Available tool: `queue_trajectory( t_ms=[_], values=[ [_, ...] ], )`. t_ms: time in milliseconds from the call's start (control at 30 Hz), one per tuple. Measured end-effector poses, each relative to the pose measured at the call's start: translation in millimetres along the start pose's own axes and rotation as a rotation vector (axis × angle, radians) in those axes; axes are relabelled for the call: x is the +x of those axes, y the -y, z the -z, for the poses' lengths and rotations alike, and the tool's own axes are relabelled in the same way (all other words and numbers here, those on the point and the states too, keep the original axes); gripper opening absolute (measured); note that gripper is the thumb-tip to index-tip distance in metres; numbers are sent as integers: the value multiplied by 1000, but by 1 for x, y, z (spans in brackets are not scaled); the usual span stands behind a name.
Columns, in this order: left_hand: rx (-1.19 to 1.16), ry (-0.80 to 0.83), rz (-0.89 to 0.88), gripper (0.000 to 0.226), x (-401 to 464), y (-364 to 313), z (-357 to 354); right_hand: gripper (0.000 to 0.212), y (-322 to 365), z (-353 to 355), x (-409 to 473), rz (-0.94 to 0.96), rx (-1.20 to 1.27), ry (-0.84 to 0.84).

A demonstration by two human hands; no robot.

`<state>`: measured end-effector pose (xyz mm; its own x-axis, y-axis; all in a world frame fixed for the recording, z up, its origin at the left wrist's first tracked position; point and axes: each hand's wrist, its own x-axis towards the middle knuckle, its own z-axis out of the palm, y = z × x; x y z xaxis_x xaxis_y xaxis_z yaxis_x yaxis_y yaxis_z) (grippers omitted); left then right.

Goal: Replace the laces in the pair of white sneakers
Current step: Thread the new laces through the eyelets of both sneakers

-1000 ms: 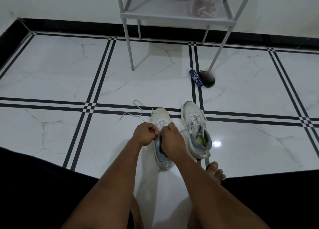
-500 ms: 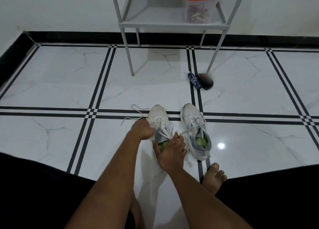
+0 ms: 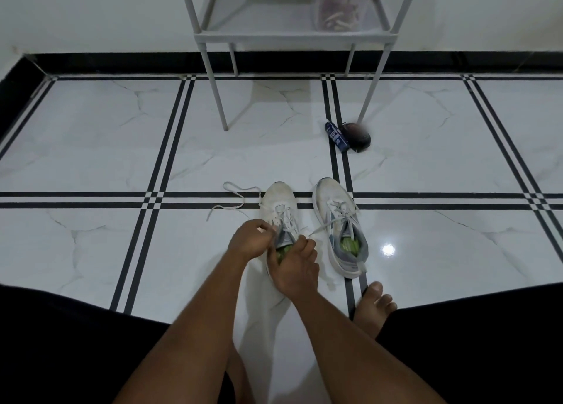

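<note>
Two white sneakers stand side by side on the tiled floor, toes pointing away from me. The left sneaker (image 3: 278, 199) has a loose white lace (image 3: 234, 198) trailing off to its left across the floor. My left hand (image 3: 249, 239) pinches the lace at the sneaker's left side near the tongue. My right hand (image 3: 297, 266) grips the collar of that sneaker, fingers curled over its opening. The right sneaker (image 3: 329, 196) is laced, with green insole showing, and one lace end reaches toward my right hand.
A grey metal rack (image 3: 292, 34) stands against the far wall with a red-lidded clear container (image 3: 342, 4) on its shelf. A blue tube (image 3: 336, 136) and a dark round object (image 3: 358, 135) lie by its front right leg. My bare foot (image 3: 373, 306) rests near the right sneaker.
My hands parted from the middle of the left sneaker: the left one moved to its left side with the lace, the right one dropped onto the collar. The camera tilted up a little.
</note>
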<state>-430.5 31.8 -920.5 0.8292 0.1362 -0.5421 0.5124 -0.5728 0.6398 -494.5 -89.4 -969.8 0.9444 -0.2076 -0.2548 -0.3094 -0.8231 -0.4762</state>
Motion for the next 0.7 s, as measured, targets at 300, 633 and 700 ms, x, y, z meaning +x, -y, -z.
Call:
queue_trajectory(
  t_ms=[300,633,700],
  values=[
    [-865,-108,14,11,15,-66,83,80,2,3,4,-38,5,49],
    [494,-20,292,51,-25,16,16,71,8,13,9,-133,124,92],
    [353,84,293,47,-24,2,22,59,5,15,10,-150,171,49]
  ],
)
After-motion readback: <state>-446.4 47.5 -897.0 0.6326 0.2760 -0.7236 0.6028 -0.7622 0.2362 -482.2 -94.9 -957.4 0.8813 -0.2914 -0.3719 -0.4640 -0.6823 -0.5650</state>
